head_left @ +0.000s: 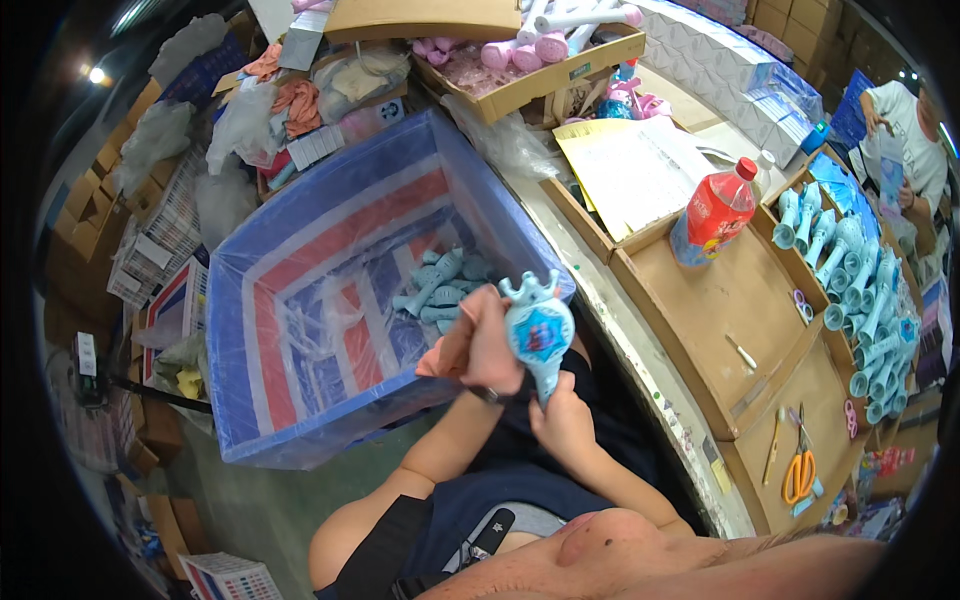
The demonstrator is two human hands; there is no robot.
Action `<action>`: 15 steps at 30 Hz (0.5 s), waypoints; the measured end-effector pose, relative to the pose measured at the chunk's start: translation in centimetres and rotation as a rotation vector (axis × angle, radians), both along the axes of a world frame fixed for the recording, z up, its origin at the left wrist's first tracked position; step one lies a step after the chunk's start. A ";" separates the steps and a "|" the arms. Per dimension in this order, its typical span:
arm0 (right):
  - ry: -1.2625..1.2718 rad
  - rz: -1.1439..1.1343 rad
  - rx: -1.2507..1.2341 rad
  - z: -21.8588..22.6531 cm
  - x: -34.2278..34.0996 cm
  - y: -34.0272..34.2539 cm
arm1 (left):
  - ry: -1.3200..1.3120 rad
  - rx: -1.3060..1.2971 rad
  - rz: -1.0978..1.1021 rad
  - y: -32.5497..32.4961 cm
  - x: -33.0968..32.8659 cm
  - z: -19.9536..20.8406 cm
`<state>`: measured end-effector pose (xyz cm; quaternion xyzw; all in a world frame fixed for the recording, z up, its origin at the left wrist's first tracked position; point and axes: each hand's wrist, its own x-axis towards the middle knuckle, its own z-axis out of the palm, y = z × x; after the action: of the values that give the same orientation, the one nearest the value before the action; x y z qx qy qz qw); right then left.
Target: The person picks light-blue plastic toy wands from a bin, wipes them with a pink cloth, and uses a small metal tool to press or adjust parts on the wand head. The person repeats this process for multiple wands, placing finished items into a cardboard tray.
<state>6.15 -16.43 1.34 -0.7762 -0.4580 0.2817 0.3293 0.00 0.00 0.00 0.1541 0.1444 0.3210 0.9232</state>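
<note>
A light-blue plastic toy wand (541,330) stands nearly upright in front of me, with a crown-shaped top and a round head bearing a blue star-shaped picture. My right hand (565,425) is closed around the lower end of its handle. Beside the wand's head, my left hand (490,350) is closed on an orange-pink cloth (447,350); whether its fingers touch the wand is hidden. Past that hand, several similar light-blue pieces (440,280) lie in a heap inside a large bin (300,452) lined with blue, white and red striped sheeting.
On the workbench at right are cardboard trays (690,330), a red-labelled bottle (713,212), orange-handled scissors (800,470) and many stacked light-blue wand parts (870,310). A box of pink and white parts (540,75) sits at the back. Another person (905,140) is at far right.
</note>
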 end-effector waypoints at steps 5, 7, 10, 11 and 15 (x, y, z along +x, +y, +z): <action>-0.011 0.053 -0.038 -0.2 0.8 -0.3 | 0.317 0.287 0.457 -4.9 1.3 0.2; 0.000 0.002 -0.046 -0.4 0.8 -0.3 | 0.585 0.533 0.301 -5.6 1.1 1.6; 0.069 -0.008 -0.031 -0.4 1.0 -0.5 | 0.086 0.251 0.031 -4.6 1.1 3.6; 0.199 0.102 0.161 -0.2 1.0 -1.2 | -0.035 0.235 -0.057 -3.8 1.2 4.0; 0.955 0.222 -0.062 0.3 2.9 -2.3 | -0.331 0.435 -0.206 -3.5 1.9 3.8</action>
<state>9.07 -18.75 1.62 -0.5163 -0.3271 0.6532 0.4470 1.93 -3.52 3.83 0.3078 -0.0968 0.2699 0.9072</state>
